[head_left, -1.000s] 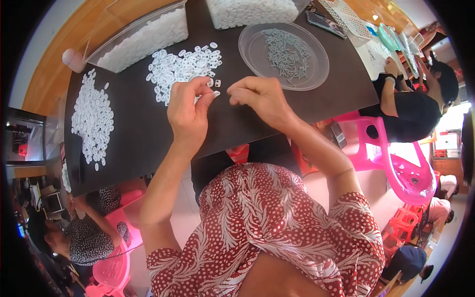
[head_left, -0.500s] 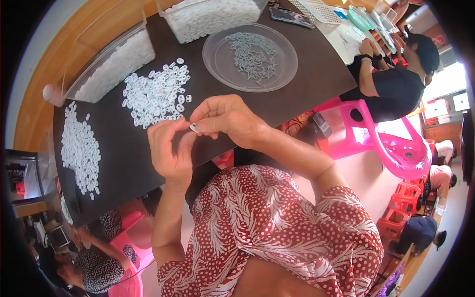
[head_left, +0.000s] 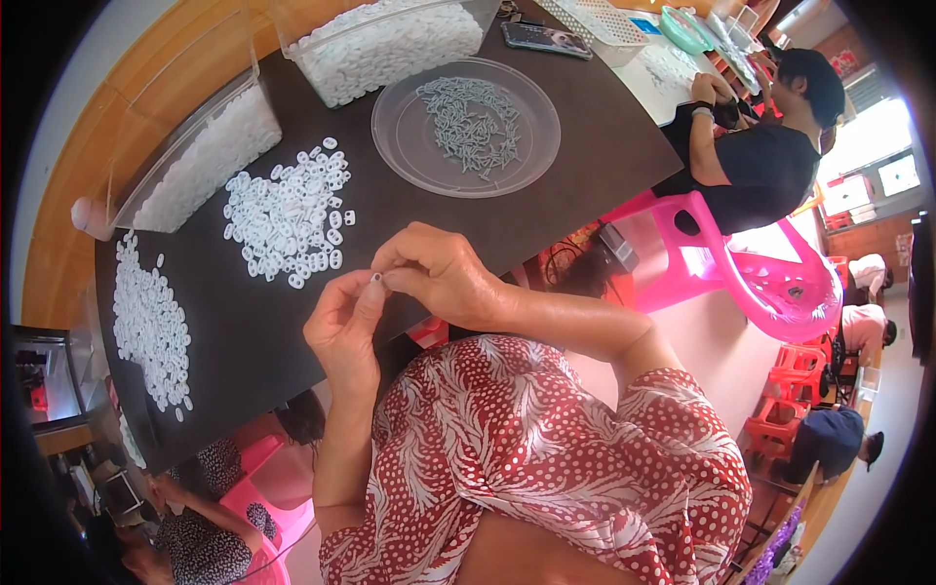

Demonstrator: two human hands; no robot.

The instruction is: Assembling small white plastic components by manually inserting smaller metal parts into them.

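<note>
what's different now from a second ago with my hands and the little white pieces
Both hands drew back from the middle pile of white rings toward your body. The left hand and right hand now meet above the table edge, fingers pinching one small piece between them. The piles, clear round dish and bins stayed put.

A table (head_left: pixel 546 224) is stretching away from the person, whose left hand (head_left: pixel 343 327) and right hand (head_left: pixel 444 278) are meeting fingertip to fingertip over its near edge. A heap of small rings (head_left: pixel 288 214) is lying just beyond the hands. A second spread of rings (head_left: pixel 148 327) is lying to the far left. A round dish (head_left: pixel 468 127) holding small pins is sitting farther off to the right. Two tubs (head_left: pixel 390 44) are standing along the far edge. Another person (head_left: pixel 751 146) is sitting at the table's right end.
</note>
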